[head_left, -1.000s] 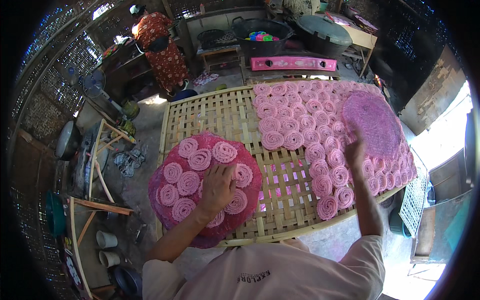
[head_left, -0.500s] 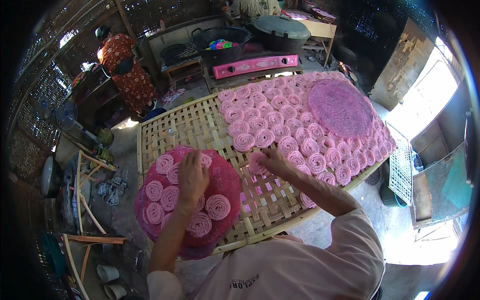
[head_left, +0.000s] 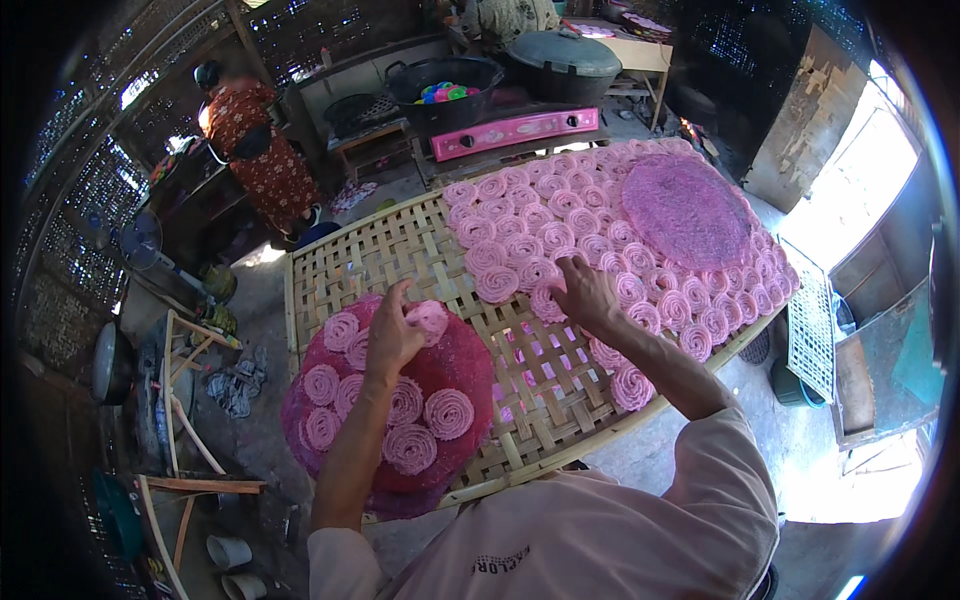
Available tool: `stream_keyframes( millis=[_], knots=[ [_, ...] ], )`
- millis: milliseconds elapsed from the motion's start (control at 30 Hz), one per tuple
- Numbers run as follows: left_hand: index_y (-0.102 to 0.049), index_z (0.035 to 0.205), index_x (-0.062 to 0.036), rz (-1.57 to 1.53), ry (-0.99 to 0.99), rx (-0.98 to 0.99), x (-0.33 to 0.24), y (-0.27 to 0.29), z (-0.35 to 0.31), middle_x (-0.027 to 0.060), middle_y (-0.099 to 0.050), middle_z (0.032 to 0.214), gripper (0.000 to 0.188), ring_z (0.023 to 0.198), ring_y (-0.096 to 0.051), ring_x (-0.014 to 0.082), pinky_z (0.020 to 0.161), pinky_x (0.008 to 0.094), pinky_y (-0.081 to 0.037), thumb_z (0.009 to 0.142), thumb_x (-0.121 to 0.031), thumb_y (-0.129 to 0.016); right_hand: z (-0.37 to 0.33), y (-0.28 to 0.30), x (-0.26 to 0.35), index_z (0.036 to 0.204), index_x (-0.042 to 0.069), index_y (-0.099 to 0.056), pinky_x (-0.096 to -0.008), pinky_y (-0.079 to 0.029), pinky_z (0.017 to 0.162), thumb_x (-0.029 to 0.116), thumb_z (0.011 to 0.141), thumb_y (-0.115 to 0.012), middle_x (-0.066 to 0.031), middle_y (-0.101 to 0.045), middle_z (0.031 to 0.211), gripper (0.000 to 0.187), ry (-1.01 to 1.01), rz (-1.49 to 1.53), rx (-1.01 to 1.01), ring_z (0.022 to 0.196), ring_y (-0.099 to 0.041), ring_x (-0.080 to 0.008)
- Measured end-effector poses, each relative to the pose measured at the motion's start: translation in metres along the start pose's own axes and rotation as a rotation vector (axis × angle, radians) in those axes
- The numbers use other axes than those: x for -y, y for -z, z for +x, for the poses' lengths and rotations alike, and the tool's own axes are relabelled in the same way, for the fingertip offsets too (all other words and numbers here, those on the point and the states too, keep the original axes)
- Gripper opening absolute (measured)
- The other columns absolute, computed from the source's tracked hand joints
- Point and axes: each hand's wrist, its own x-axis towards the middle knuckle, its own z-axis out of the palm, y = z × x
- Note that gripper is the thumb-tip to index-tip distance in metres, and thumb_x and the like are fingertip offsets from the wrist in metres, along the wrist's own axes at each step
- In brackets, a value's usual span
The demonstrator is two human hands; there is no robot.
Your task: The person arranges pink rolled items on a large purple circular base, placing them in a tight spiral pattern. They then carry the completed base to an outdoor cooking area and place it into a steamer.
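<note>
Now our right hand (head_left: 590,292), fingers parted, meets a pink rosette (head_left: 546,302) on the woven surface (head_left: 375,252). Our left hand (head_left: 396,338), half-curled, touches another rosette (head_left: 430,323) at 1 o'clock on a round magenta mat (head_left: 458,362); we cannot tell whether it grips. Toward 2 o'clock, a purple mat (head_left: 687,212) covers part of the rosette rows (head_left: 555,237). At 12 o'clock, we see a black basin (head_left: 445,118) holding bright-coloured pieces (head_left: 447,93).

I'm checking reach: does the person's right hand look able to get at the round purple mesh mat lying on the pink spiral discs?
Probably yes: between the bare right hand and the round purple mesh mat lie only low pink spiral discs, and nothing visible covers the mat.
</note>
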Motion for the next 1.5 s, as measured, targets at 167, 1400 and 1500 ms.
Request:
stream_keyframes(
  millis=[167,1400,1500],
  knots=[
    [-0.043,0.135,-0.0034,-0.4,-0.055,0.075,-0.043,-0.038,-0.021,0.0177,-0.062,0.101,0.066,0.093,-0.063,0.0319,0.087,0.0386,-0.051,0.075,-0.003,-0.069,-0.02,0.014,0.056,0.106,-0.002,-0.061,-0.039,-0.054,0.057,0.037,0.087,-0.065,-0.0176,-0.067,0.091,0.044,-0.258,0.733,0.28,0.072,-0.068,-0.0278],
    [-0.059,0.122,0.0002,0.494,-0.368,0.109,0.021,0.048,-0.103,0.0179,-0.06,0.122,0.043,0.113,-0.056,0.035,0.1,0.0438,-0.042,0.08,-0.002,-0.059,-0.068,0.017,0.033,0.109,0.002,-0.062,-0.0443,-0.051,0.082,0.015,0.081,-0.06,-0.021,-0.067,0.101,0.03,-0.277,0.617,0.14,0.099,-0.064,-0.0369],
    [-0.058,0.122,-0.0013,0.462,-0.355,0.159,0.025,0.049,-0.103,0.0175,-0.063,0.111,0.046,0.105,-0.058,0.0353,0.094,0.0446,-0.044,0.076,0.0,-0.061,-0.062,0.007,0.016,0.105,0.004,-0.062,-0.0492,-0.05,0.079,0.014,0.082,-0.06,-0.0191,-0.068,0.096,0.026,-0.136,0.328,0.023,0.091,-0.063,-0.0396]
  ],
)
